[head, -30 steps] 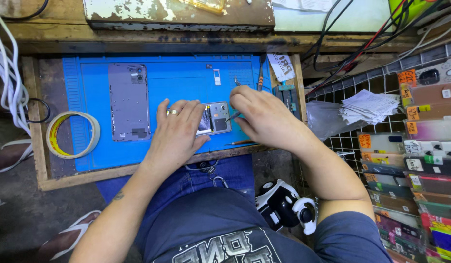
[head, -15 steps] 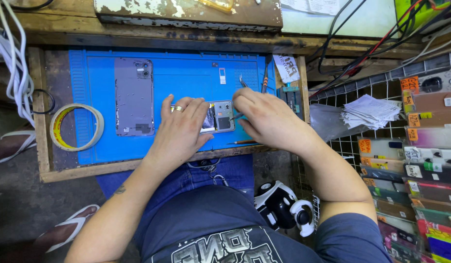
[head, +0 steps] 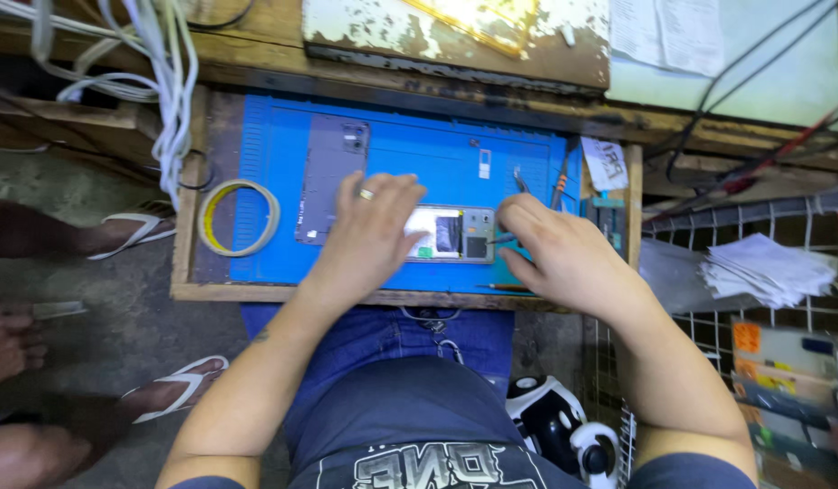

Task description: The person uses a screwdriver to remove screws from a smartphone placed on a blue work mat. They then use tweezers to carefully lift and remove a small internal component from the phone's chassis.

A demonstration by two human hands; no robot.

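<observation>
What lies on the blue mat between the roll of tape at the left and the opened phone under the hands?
In the head view, a grey phone back cover lies on the blue mat between the tape roll and the opened phone; the left hand partly overlaps it.

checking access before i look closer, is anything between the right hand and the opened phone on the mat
Nothing visible. The right hand sits beside the opened phone, its thin tool tip already at the phone's edge, while the left hand rests on the other end.
</observation>
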